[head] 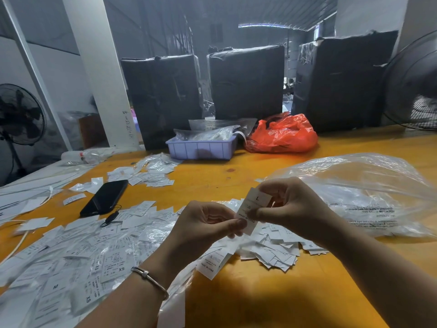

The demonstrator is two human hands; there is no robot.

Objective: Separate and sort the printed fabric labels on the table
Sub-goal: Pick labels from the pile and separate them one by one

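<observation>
Item in hand: one printed label (254, 210), marked L, held just right of frame centre above the worktop (260, 292). My left hand (205, 223) pinches its lower edge between thumb and forefinger; my right hand (287, 204) pinches the upper part, fingers curled round it. Step, as I judge it: peeling or reading off a single label before sorting. Next move likely calls for checking the size mark, then dropping it onto the matching heap. Directly beneath the hands: small pile of labels (272, 247). Lower left of frame: wide spread of labels (78, 256), XS and M visible. Right: clear plastic bag (359, 192). Left of centre: black phone (105, 197).
</observation>
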